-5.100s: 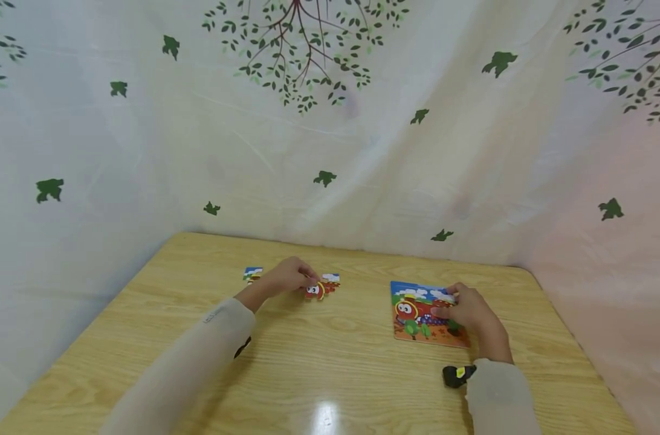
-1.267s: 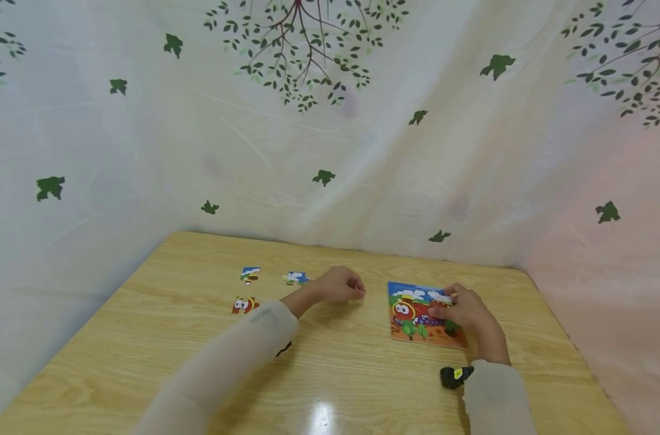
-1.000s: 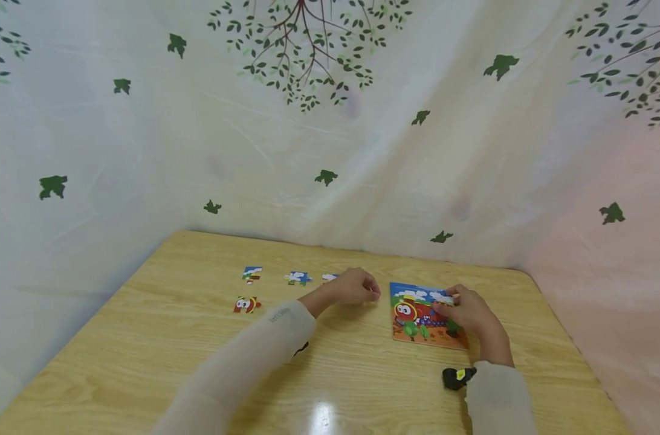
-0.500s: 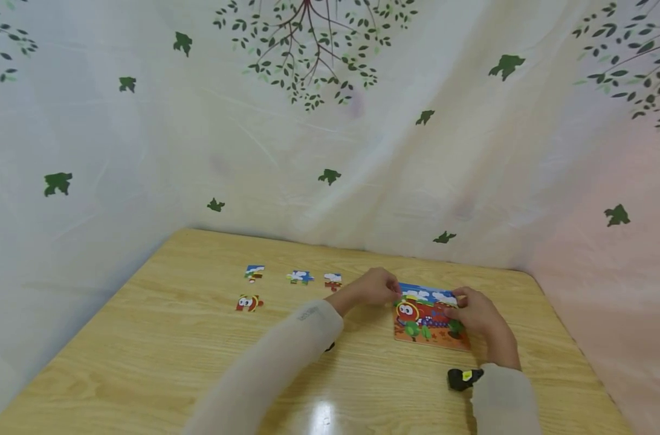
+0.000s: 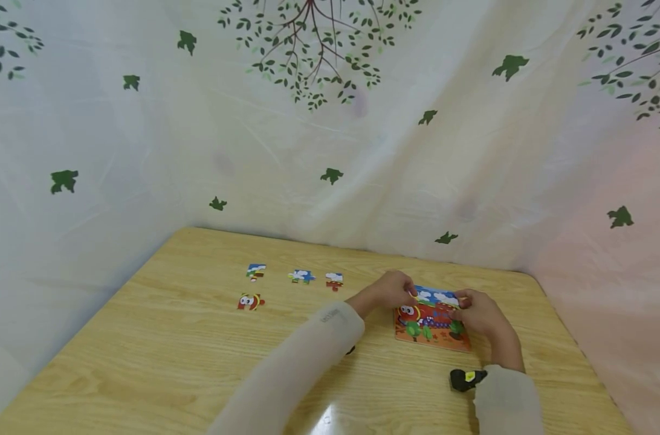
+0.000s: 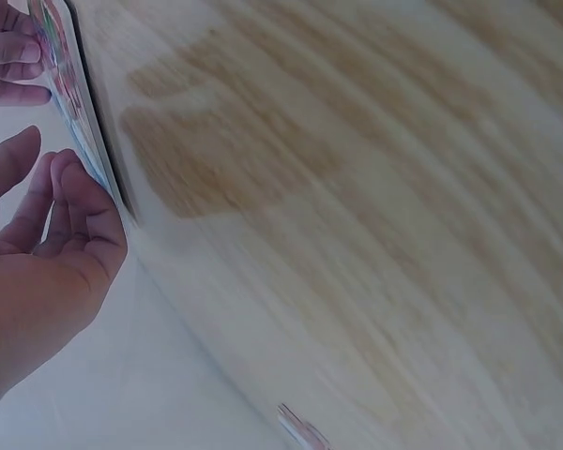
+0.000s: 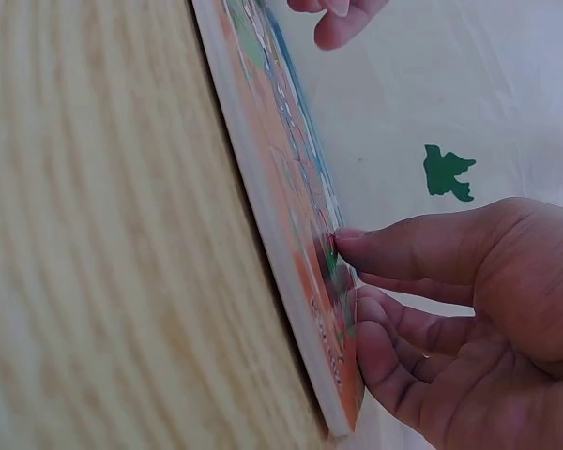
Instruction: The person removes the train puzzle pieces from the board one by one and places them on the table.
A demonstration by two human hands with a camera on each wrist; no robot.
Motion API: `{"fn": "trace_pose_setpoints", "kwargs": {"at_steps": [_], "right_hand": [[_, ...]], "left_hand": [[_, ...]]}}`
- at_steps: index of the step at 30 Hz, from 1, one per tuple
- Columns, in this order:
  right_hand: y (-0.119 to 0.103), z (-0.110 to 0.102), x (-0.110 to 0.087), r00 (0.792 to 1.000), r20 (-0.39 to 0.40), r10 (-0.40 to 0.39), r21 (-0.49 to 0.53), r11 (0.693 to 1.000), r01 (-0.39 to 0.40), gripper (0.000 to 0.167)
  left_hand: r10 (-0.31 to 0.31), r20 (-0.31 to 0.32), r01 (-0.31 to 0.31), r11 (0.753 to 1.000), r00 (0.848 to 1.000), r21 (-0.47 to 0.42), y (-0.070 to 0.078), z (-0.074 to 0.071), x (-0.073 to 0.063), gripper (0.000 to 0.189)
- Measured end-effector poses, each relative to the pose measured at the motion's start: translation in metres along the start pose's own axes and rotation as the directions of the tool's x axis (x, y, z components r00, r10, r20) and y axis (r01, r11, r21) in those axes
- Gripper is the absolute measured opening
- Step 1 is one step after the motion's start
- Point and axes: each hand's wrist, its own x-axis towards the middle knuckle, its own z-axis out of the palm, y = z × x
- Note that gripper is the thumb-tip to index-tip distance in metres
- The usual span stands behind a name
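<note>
A square jigsaw puzzle board (image 5: 430,338) with a red cartoon train lies right of centre on the table. At its upper left, my left hand (image 5: 392,290) reaches over the picture, fingertips right at the face. In the left wrist view that hand's thumb (image 6: 9,161) stands apart from its loosely bent fingers, with nothing between them. My right hand (image 7: 488,319) holds the board's right edge, its thumb on the picture and its fingers bent against the side. Loose puzzle pieces lie farther left: a face piece (image 5: 248,301), a cloud piece (image 5: 301,276) and others.
The pieces rest on a wooden table (image 5: 172,338), with another corner piece (image 5: 255,271) and a red-and-white piece (image 5: 334,280) towards the back. A pale leaf-patterned curtain (image 5: 286,151) hangs along the table's far edge. A black wrist device (image 5: 466,379) sits by the right sleeve.
My left hand has left the face piece, which now lies farther left, and has moved right to the board's upper left. The right hand stays at the board's right edge.
</note>
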Motion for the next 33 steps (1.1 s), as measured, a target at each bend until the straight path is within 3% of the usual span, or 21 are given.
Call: {"fn": "trace_pose_setpoints", "kwargs": {"at_steps": [10, 27, 33], "right_hand": [[-0.003, -0.002, -0.002, 1.000, 0.010, 0.013, 0.035, 0.999, -0.014, 0.055], [0.003, -0.002, 0.002, 1.000, 0.016, -0.005, 0.026, 1.000, 0.005, 0.054], [0.002, -0.001, 0.002, 1.000, 0.014, 0.001, 0.034, 0.999, -0.001, 0.054]], "left_hand": [[-0.099, -0.022, 0.098, 0.994, 0.995, -0.042, 0.013, 0.015, 0.006, 0.015], [-0.135, 0.016, 0.129, 0.973, 0.991, 0.192, 0.022, 0.021, 0.010, 0.043], [-0.176, 0.013, 0.169, 0.963, 0.984, 0.211, 0.024, 0.022, 0.008, 0.044]]}}
